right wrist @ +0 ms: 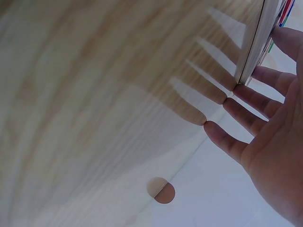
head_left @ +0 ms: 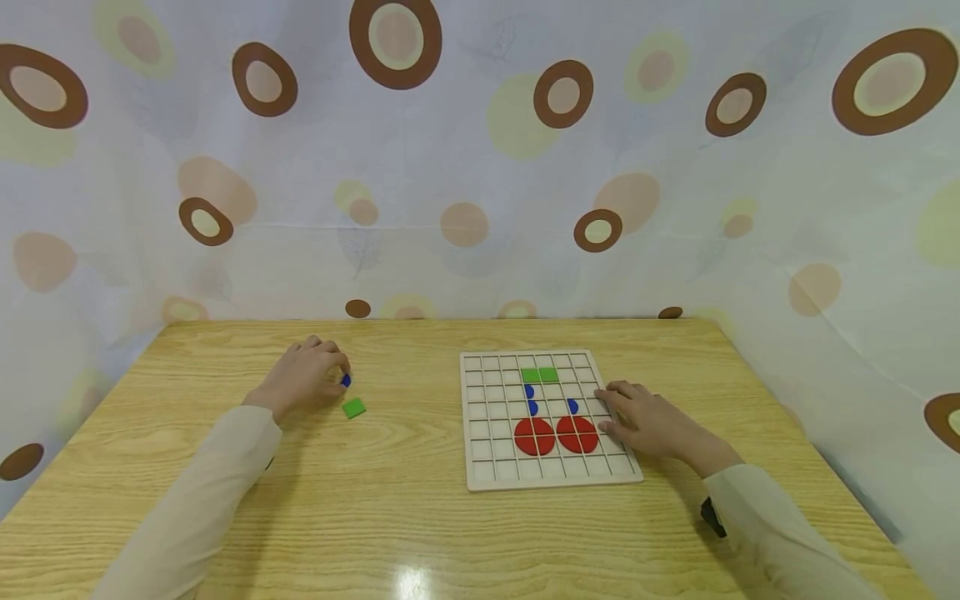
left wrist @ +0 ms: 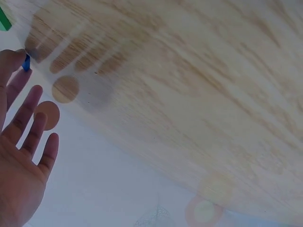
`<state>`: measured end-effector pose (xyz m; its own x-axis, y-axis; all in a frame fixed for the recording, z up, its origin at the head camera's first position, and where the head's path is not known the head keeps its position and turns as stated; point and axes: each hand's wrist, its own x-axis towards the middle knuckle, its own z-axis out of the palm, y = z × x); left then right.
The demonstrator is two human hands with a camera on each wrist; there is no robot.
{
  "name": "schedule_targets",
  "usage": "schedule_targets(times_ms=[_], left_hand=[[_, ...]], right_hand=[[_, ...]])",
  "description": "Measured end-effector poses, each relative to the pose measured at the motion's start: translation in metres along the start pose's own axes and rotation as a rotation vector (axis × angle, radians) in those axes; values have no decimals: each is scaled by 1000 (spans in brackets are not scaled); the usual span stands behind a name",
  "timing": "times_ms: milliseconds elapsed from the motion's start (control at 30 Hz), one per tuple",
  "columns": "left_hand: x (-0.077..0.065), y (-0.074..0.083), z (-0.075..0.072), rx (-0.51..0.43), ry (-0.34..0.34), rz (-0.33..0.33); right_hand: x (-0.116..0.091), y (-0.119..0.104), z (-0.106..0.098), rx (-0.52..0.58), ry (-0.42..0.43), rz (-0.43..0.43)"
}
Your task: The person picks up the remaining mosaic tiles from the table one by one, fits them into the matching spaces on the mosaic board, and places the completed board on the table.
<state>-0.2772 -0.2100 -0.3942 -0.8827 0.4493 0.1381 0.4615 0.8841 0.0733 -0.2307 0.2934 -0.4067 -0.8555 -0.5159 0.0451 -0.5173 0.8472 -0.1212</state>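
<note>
My left hand [head_left: 300, 379] pinches a small blue piece [head_left: 346, 380] between thumb and index finger, just above the table. In the left wrist view the blue piece [left wrist: 26, 63] shows only partly and the other fingers are spread. A loose green square [head_left: 354, 407] lies beside that hand. My right hand [head_left: 652, 422] touches the right edge of a white grid board [head_left: 491, 472] with fairly straight fingers. On the board lie two red discs [head_left: 528, 428], green squares [head_left: 530, 375] side by side, and blue half-round pieces [head_left: 533, 407] between them.
The wooden table [head_left: 375, 525] ends at the back against a patterned cloth [head_left: 450, 150] with brown rings, which also hangs at both sides. The board lies flat, right of the table's middle.
</note>
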Motion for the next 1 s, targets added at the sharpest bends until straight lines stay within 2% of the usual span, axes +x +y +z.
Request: schedule_targets(times_ms=[233,433,1000], left_hand=[[3,1,2,-8,18,3],[8,9,3,-9,17,32],[28,59,5,47,35,179]], right_hand=[[0,0,0,0,8,-14],[0,0,0,-2,12,-24],[0,-2,-1,-9,10,-23]])
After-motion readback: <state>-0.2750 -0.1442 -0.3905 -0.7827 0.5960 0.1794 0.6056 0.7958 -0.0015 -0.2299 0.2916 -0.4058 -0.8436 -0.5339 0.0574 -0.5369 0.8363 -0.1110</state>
